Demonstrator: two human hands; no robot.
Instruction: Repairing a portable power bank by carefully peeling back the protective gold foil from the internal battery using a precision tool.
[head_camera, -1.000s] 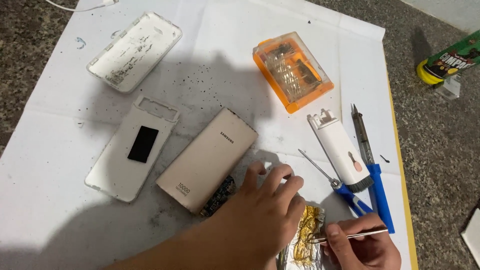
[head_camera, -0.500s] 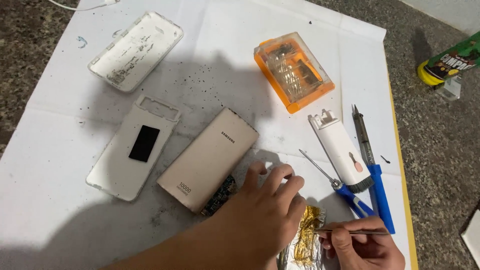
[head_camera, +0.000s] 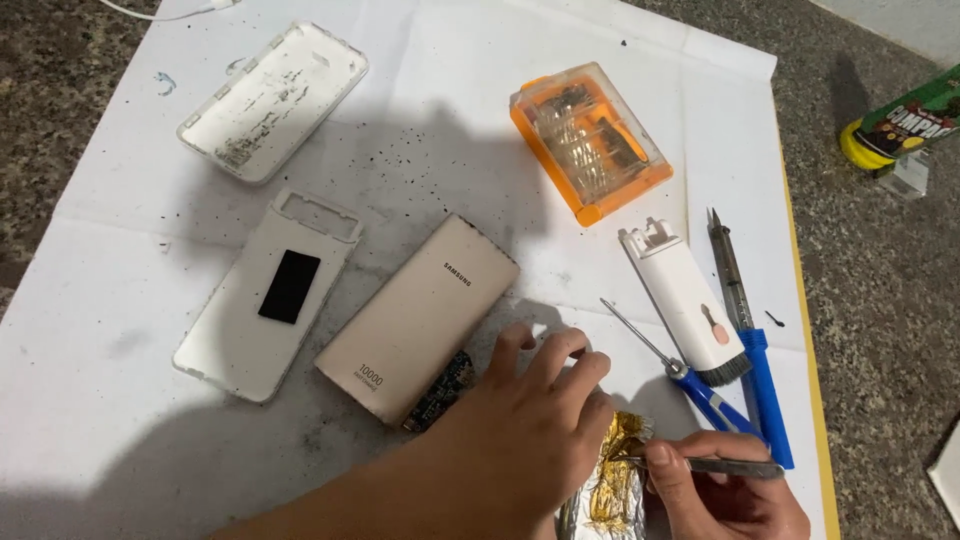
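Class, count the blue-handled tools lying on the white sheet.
2: a small screwdriver and a longer pointed tool, side by side right of the white brush tool. Hands may hide others.

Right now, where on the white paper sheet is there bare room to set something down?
Free: the top middle between the white plastic shell and orange bit case, and the bottom-left corner below the white back cover. Crowded: the right side around both hands, left hand and right hand.
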